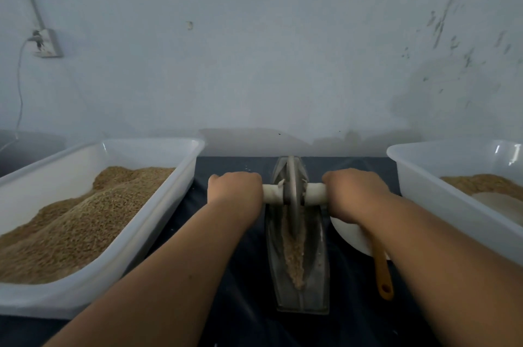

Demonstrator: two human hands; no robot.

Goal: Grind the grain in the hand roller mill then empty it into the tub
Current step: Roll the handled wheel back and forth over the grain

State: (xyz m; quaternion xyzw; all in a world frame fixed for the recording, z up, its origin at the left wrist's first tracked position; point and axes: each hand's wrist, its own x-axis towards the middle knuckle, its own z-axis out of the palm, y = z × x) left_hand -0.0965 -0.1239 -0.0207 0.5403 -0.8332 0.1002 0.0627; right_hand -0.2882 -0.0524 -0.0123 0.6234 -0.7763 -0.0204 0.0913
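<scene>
A metal hand roller mill stands in the middle of the dark table: a boat-shaped trough (317,270) with a grinding wheel (293,185) on a pale cross handle (271,193). My left hand (236,191) grips the handle's left end and my right hand (353,194) grips its right end. The wheel sits toward the far end of the trough. Crushed grain (294,256) lies along the trough's groove. A white tub (418,174) on the right holds ground grain (486,185).
On the left a large white tub (158,219) is heaped with whole grain (85,213). A white bowl (351,236) with an orange-handled scoop (383,276) sits right of the mill, partly under my right forearm. A wall with a socket (46,42) rises behind.
</scene>
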